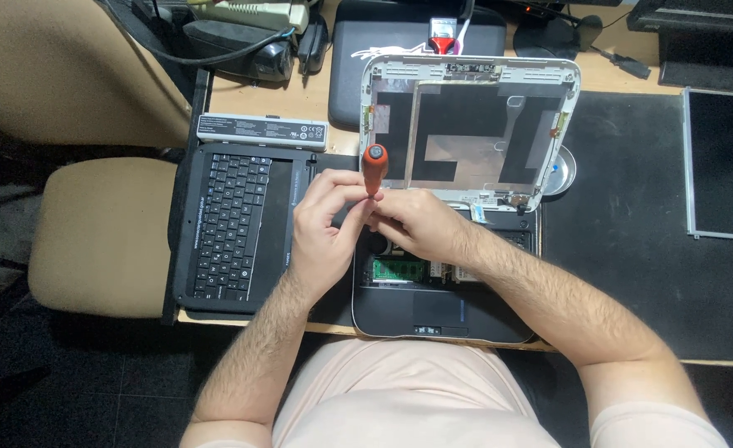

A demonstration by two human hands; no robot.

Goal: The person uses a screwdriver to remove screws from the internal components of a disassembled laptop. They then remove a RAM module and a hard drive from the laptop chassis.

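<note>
An orange-handled screwdriver (pixel 375 168) stands upright over a small opened laptop base (pixel 433 311), whose green circuit board shows. My left hand (pixel 326 220) pinches the screwdriver's shaft from the left. My right hand (pixel 420 222) wraps around the lower shaft from the right, and both hands touch each other. The tool's tip is hidden under my fingers. Behind the hands stands the laptop's white lid shell (pixel 470 129), screen removed and open to its inner foil.
A detached black keyboard panel (pixel 238 224) lies to the left, with a white battery pack (pixel 263 130) above it. A bare screen panel (pixel 727 162) rests on the black mat (pixel 623 216) at right. A small metal dish (pixel 561 172) sits beside the lid. A beige chair (pixel 101 232) stands at left.
</note>
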